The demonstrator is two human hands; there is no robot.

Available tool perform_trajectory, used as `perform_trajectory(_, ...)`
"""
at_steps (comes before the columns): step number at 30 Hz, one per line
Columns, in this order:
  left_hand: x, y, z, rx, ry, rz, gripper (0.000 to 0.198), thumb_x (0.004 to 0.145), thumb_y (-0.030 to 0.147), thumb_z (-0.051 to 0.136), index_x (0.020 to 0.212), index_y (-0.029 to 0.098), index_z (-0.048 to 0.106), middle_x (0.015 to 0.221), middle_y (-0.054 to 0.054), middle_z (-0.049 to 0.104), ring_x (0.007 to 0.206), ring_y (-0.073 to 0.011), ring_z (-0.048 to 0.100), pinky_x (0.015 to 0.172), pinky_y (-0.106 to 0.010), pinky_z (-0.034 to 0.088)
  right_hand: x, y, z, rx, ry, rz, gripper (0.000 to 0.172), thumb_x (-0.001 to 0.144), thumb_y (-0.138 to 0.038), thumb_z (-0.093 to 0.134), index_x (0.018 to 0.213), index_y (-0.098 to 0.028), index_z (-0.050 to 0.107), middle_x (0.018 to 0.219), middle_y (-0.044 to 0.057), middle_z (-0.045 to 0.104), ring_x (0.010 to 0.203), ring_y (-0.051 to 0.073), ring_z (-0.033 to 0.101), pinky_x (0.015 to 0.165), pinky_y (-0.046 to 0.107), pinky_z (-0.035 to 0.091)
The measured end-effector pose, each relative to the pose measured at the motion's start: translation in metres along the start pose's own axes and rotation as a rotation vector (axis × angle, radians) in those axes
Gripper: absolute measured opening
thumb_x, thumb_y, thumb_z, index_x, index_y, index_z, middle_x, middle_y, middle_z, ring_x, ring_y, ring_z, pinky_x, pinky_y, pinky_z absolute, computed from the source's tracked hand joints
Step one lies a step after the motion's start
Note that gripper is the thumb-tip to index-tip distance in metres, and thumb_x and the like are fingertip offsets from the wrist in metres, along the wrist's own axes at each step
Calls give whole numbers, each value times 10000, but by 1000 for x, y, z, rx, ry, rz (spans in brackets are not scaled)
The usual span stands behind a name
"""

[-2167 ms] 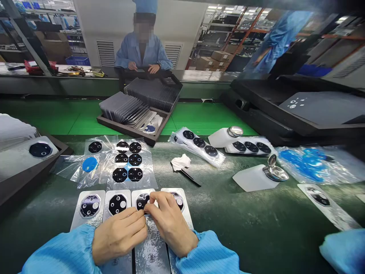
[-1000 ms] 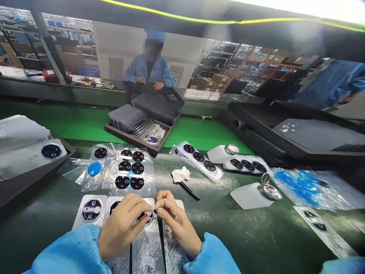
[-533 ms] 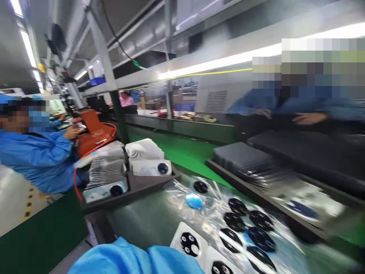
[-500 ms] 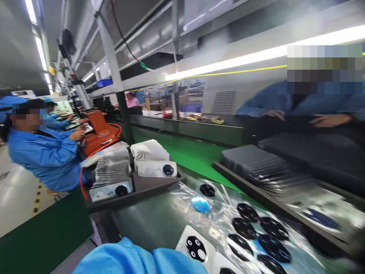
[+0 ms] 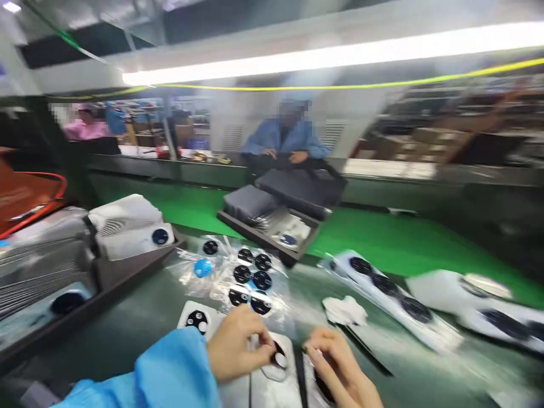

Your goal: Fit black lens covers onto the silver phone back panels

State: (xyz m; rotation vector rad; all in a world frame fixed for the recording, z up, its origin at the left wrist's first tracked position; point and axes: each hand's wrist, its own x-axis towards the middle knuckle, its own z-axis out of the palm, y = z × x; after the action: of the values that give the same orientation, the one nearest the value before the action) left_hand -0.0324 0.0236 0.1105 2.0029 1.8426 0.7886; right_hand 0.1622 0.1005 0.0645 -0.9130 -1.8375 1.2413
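Note:
My left hand (image 5: 242, 345), in a blue sleeve, has thumb and fingertips closed at the edge of a black round camera lens cover (image 5: 279, 358). The cover lies over the round camera spot of a white phone back cover (image 5: 285, 385). Just to its right, my right hand (image 5: 342, 368) has its fingers pinched together; what lies between them I cannot make out. A dark strip (image 5: 302, 368) runs beside that hand. A second white phone back cover (image 5: 187, 309) with a black disc sits left of my left hand. Beyond them, several black lens covers (image 5: 242, 274) rest on clear film.
A dark tray (image 5: 127, 286) of stacked phone covers stands at left. Another tray (image 5: 293, 258) lies ahead, before a co-worker (image 5: 284, 136). Right of my hands are a crumpled white wipe (image 5: 345, 310), a dark thin tool (image 5: 369, 354) and bagged lens covers (image 5: 385, 284).
The view has swung right and down. Both my hands have come into sight; before, only a blue sleeve showed. The tray and co-worker ahead now appear nearer the middle.

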Motion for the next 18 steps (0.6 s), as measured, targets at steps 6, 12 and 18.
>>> perform_trajectory(6,4,-4,-9,-77,-106,3,159,839,86,560,716,186,549,740,17,582,788,-168,515,735,-312,404,9,-20,2,11,-3,29,271,948,-435,467,794,-229,553,901,48,493,846,203,503,682,305,400)
perform_trajectory(12,9,-1,-8,-61,-231,26,152,848,81,559,740,187,539,759,23,571,803,-171,489,737,-311,371,7,-19,3,13,-21,23,210,953,-349,469,822,-219,570,940,42,499,884,195,486,727,302,391)
perform_trajectory(18,10,5,-3,48,-288,112,150,854,60,514,778,189,507,798,15,541,815,-180,448,727,-330,335,8,-22,3,27,-11,30,165,940,-294,473,827,-222,568,940,40,500,899,201,474,790,332,388)
